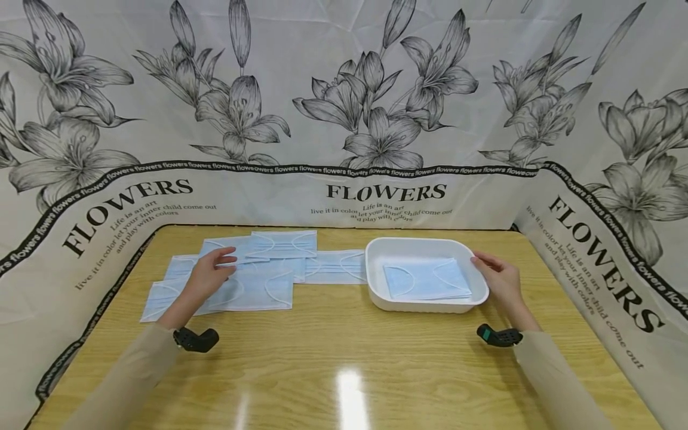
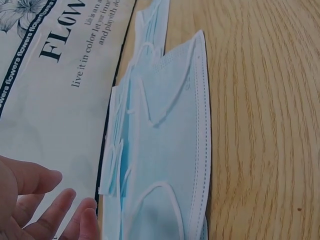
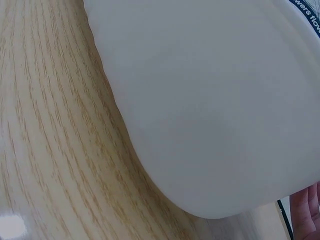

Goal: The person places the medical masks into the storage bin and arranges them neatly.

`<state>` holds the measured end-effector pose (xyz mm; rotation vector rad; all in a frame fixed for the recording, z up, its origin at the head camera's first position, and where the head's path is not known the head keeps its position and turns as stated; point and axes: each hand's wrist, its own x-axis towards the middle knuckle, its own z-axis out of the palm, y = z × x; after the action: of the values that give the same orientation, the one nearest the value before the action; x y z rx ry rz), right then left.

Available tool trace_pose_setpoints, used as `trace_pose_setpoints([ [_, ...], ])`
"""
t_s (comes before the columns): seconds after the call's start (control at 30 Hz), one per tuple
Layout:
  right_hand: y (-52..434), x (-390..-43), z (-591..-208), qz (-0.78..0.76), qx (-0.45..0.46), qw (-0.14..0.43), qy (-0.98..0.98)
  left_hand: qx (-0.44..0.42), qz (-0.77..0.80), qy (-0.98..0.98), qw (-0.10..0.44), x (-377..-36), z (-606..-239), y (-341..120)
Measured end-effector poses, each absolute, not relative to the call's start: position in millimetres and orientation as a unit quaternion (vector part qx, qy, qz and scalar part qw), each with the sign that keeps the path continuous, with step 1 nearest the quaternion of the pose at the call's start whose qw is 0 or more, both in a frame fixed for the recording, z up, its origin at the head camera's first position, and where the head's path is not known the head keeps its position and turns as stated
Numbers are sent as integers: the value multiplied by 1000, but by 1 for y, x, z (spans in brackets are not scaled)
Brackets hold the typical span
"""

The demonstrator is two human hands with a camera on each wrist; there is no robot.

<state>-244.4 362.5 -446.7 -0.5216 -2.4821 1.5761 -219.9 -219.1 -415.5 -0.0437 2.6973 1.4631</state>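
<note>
Several light blue face masks [image 1: 260,286] with white ear loops lie spread and overlapping on the left of the table. My left hand [image 1: 213,272] is over them, fingers apart and slightly bent, with nothing held. In the left wrist view its fingertips [image 2: 72,195] are beside the masks [image 2: 165,135]. To the right stands a white plastic tub [image 1: 424,306] with a small stack of masks [image 1: 427,279] inside. My right hand [image 1: 500,278] holds the tub's right rim, its fingers on the outer side. The right wrist view is mostly filled by the tub's wall [image 3: 215,110].
The wooden table [image 1: 301,358] carries the masks and tub. A white curtain with flower prints [image 1: 381,197] encloses its back and both sides. Near the back edge lies one mask [image 1: 285,243] over others, and another mask [image 1: 335,267] reaches the tub's left side.
</note>
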Motion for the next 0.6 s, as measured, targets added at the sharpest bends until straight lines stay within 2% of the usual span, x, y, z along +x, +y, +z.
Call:
trace_pose_setpoints([
  [0.6,371,-245,-440,478,-163,70,-860,-44,448,892,37,-215,-426,-243],
])
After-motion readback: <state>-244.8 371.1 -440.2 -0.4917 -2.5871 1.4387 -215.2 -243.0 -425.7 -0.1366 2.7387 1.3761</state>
